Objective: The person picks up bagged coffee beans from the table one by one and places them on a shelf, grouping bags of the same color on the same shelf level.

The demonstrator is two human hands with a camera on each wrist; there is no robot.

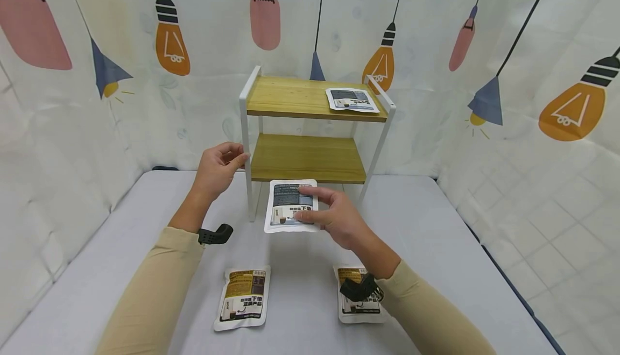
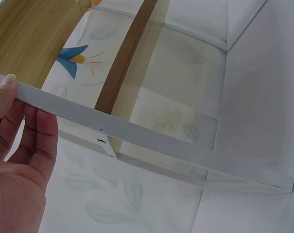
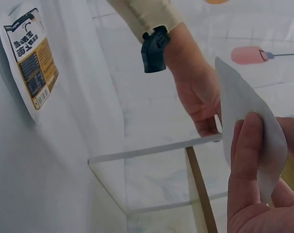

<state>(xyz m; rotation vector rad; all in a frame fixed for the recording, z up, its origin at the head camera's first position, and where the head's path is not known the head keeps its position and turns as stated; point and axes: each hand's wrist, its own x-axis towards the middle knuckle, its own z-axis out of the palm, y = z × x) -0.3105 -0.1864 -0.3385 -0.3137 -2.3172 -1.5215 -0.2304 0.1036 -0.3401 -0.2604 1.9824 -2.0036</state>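
Note:
A two-tier shelf rack with wooden boards [image 1: 310,156] and a white metal frame stands toward the back of the table. My left hand [image 1: 220,169] pinches its left front post [image 2: 137,131] between thumb and fingers, level with the space between the boards. My right hand [image 1: 339,218] holds a white pouch with a dark blue label [image 1: 290,204], thumb on one face and fingers on the other, in front of the lower board. In the right wrist view the pouch [image 3: 249,116] shows its plain white side. Another blue-labelled pouch [image 1: 352,100] lies on the top board's right end.
Two pouches with brown and yellow labels lie on the white table [image 1: 300,301] nearer to me: one at left [image 1: 243,298], the other at right [image 1: 356,312], partly under my right wrist. Patterned curtain walls [image 1: 310,21] enclose the table at the back and sides.

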